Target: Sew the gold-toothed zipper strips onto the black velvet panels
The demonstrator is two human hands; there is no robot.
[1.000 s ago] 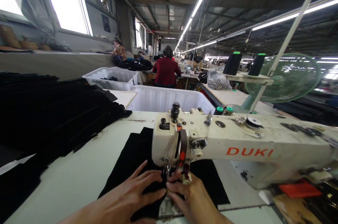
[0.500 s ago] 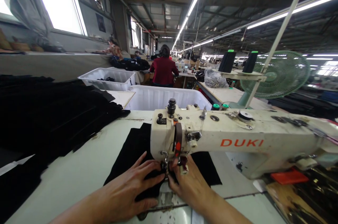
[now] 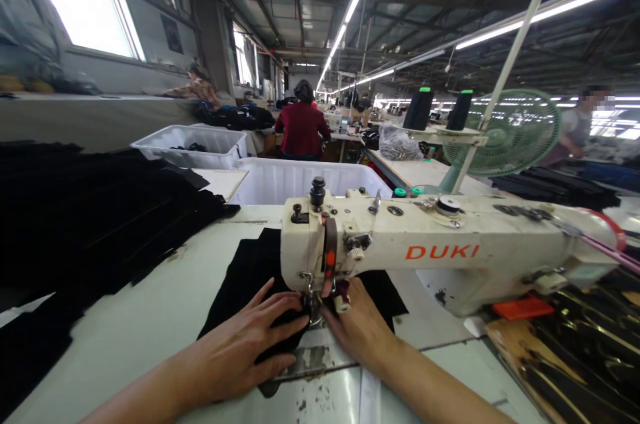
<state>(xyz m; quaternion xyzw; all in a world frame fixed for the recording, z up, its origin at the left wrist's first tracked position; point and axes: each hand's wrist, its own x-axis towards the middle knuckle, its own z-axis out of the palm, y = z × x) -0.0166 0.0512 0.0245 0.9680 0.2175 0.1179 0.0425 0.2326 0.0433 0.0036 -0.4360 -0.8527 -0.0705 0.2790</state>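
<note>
- The left hand (image 3: pixel 250 344) lies flat, palm down and fingers spread, on the flat black fabric piece (image 3: pixel 245 277); it presses the cloth and grips nothing.
- The right hand (image 3: pixel 363 331) sits just beside it, fingers stretched toward the needle, resting on the same black cloth; whether its fingertips pinch an edge cannot be told, as the machine head hides them.
- Between the two hands, right at the fingertips, the needle and presser foot (image 3: pixel 313 301) of the cream-coloured DUKI sewing machine (image 3: pixel 440 251) come down onto the cloth.
- The black fabric piece runs from under both palms away beneath the machine head and out beyond it, flat on the pale green worktable (image 3: pixel 140 324).
- Just in front of the wrists, a scuffed metal plate (image 3: pixel 315 357) shows in the tabletop.
- Well to the left of the left hand, a big heap of black cut fabric pieces (image 3: pixel 90 211) spreads over the table.
- Beyond the machine, straight ahead of the hands, stands a white plastic bin (image 3: pixel 300 181), with a second white bin (image 3: pixel 193 144) further left.
- Far right and behind, two black thread cones with green tops (image 3: pixel 417 107) stand on a rack beside a green electric fan (image 3: pixel 505 134).
- In the distance a person in a red top (image 3: pixel 301 124) sits with back turned.
</note>
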